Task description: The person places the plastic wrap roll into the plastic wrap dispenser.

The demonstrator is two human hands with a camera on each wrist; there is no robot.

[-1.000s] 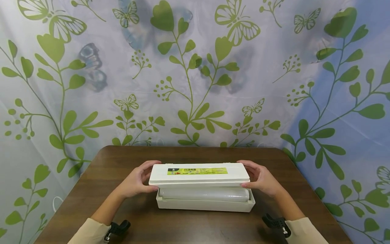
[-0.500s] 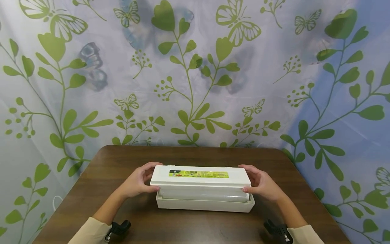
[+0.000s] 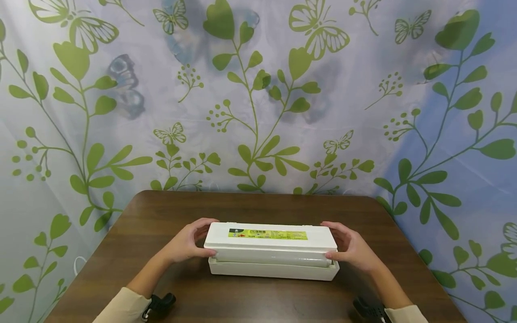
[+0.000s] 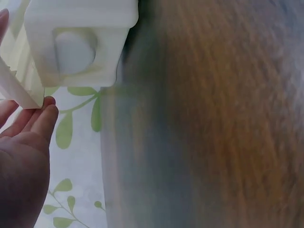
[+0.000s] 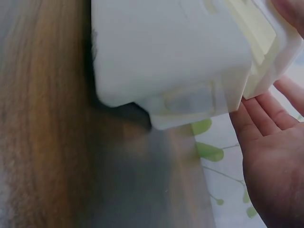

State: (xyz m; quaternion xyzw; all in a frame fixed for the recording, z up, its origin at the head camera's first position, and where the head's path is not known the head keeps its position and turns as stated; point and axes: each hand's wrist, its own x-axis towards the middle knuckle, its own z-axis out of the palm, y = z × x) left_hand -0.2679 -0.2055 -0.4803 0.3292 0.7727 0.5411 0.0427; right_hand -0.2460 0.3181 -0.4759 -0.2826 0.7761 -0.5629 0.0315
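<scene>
A long white cling film box sits on the table, its lid (image 3: 238,242) held just over its base (image 3: 274,270). A strip of the cling film roll (image 3: 278,257) shows between them. On the lid is a yellow-green label (image 3: 267,234). My left hand (image 3: 186,244) grips the lid's left end, thumb at the front edge and fingers behind. At the right end, my right hand (image 3: 354,247) grips it the same way. In the left wrist view, fingertips touch the tilted lid (image 4: 21,90) beside the base (image 4: 116,12). The right wrist view shows the other end of the base (image 5: 166,47).
The brown wooden table (image 3: 274,300) lies under the box. A pale curtain (image 3: 363,54) printed with green leaves and butterflies hangs behind it. Dark straps (image 3: 159,305) sit at both wrists, by the beige sleeves (image 3: 123,307).
Both hands have lowered the lid toward the base, and the strip of roll in view has narrowed. The base has stayed in place.
</scene>
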